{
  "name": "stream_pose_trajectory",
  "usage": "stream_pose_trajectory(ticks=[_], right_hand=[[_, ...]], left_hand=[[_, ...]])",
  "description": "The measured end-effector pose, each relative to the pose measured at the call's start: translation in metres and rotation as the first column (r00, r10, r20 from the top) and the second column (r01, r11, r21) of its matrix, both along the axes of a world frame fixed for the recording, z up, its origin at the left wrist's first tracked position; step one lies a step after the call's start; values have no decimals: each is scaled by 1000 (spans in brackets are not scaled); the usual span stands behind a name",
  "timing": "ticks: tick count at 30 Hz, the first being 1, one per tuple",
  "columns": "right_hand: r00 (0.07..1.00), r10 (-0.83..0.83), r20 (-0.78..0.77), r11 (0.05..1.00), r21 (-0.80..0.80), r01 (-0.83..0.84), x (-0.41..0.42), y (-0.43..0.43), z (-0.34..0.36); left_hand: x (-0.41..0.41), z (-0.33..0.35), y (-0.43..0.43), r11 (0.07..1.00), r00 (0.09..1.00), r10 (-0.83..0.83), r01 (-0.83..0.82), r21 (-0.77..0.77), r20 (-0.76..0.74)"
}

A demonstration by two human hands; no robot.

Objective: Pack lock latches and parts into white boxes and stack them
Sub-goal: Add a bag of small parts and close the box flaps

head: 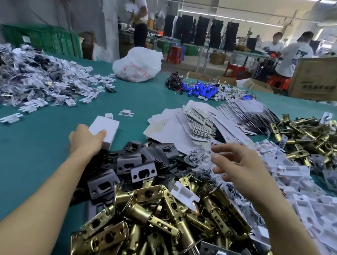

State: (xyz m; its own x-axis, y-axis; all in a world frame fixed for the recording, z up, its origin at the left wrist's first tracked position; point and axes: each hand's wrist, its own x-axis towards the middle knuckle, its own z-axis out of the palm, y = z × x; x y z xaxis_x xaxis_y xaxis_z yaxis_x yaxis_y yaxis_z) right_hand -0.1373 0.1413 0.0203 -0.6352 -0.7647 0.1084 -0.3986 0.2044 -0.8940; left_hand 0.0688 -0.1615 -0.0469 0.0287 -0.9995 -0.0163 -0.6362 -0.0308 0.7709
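A teal-covered table (33,158) fills the foreground of a large workshop. Behind it at left stands a grey concrete wall (23,4) with green crates (41,37) before it, then a bare pillar (109,15). Farther back, under long tube lights (229,17), runs a second table (237,51) bearing tall black boxes (201,30) — red stools (173,53) beside it, seated workers (294,54) at right

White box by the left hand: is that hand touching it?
Touching. In the head view the thumb of the left hand lies on the near end of the white box, no gap.
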Motion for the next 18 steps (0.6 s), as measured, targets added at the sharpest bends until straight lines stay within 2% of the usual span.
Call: stream_pose_trajectory(ticks=[4, 8, 13, 16, 18], right_hand=[[1000, 11, 21, 1000, -9, -10, 1, 1, 2], [999, 4, 33, 1000, -15, -4, 1, 2, 4], [1000, 6, 20, 1000, -20, -6, 0, 4, 5], [1000, 20, 20, 1000, -23, -20, 0, 4, 4], [999, 34, 21, 999, -21, -33, 0, 4, 4]], left_hand=[[-8, 10, 16, 991, 992, -67, 78, -108, 102], [-30, 26, 31, 935, 930, -162, 251, -248, 331], [-82, 47, 41, 876, 840, -452, 482, -28, 300], [-101, 37, 43, 860, 810, -504, 502, 90, 300], [-105, 29, 42, 878, 815, -472, 468, 101, 336]])
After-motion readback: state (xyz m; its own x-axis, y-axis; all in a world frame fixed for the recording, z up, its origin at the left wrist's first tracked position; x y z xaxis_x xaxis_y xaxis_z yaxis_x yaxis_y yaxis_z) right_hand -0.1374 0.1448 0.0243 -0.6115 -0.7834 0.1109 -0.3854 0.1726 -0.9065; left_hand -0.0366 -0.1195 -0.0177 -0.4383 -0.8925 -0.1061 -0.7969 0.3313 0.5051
